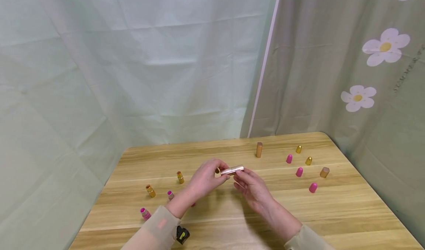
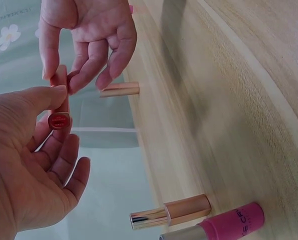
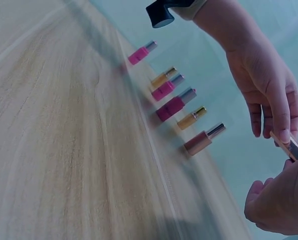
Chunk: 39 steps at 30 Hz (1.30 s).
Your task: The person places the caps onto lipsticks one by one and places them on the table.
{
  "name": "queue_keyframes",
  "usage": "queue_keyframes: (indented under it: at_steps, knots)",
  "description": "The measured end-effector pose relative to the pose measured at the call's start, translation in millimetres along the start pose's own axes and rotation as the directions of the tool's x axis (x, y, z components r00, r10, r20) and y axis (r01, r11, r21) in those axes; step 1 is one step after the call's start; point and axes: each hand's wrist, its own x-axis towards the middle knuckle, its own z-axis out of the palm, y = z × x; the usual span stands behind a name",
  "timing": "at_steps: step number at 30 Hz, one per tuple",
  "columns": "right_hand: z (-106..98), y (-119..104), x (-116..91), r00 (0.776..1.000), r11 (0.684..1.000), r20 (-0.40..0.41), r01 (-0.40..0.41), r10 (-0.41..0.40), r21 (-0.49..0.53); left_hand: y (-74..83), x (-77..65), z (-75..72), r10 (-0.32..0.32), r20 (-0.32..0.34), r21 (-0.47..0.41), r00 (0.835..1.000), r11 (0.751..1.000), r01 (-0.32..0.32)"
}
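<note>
A rose-gold lipstick tube [image 1: 232, 170] is held up over the middle of the table between both hands. My left hand [image 1: 206, 177] pinches its left end with thumb and fingers. The right hand [image 1: 256, 191] has thumb and fingertips at the other end, gripping it. In the left wrist view the tube's base [image 2: 59, 120] shows a red label facing the camera. Uncapped lipsticks stand left of the hands, among them gold ones [image 1: 180, 177] and pink ones [image 1: 145, 213]; my left arm partly hides some. A rose-gold uncapped lipstick [image 3: 199, 143] shows in the right wrist view.
On the table's right side stand pink caps [image 1: 299, 172], gold caps [image 1: 309, 161] and a rose-gold cap [image 1: 325, 172]. A rose-gold tube [image 1: 259, 150] stands upright near the back edge. Curtains [image 1: 186, 65] hang right behind the wooden table [image 1: 212, 231].
</note>
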Motion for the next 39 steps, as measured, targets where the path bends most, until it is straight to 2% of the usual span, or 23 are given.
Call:
queue_keyframes:
  at_steps: [16, 20, 31, 36, 39]
  knots:
    - [8.8, -3.3, -1.4, 0.998, 0.998, -0.017, 0.054, -0.054, -0.022, 6.2, -2.1, 8.6, -0.019, -0.116, -0.009, 0.993, 1.0, 0.018]
    - [8.8, -2.3, -0.2, 0.998, 0.997, -0.026, 0.063, -0.064, -0.038, 7.0, -3.0, 10.4, -0.024, -0.123, -0.013, 0.992, 1.0, 0.022]
    - [7.5, -1.5, -0.4, 0.989, 0.976, -0.02, 0.139, -0.145, -0.167, 5.6, -3.9, 12.2, -0.038, -0.101, 0.009, 0.994, 0.999, 0.039]
    - [3.3, -3.5, 1.5, 0.982, 0.94, -0.014, 0.177, -0.189, -0.292, 4.5, -6.4, 12.6, -0.035, -0.076, 0.006, 0.997, 0.999, 0.036]
    - [-5.3, -6.1, 9.2, 0.97, 0.882, -0.006, 0.219, -0.243, -0.417, 4.3, -10.5, 13.5, -0.028, -0.063, 0.048, 0.998, 0.998, 0.032]
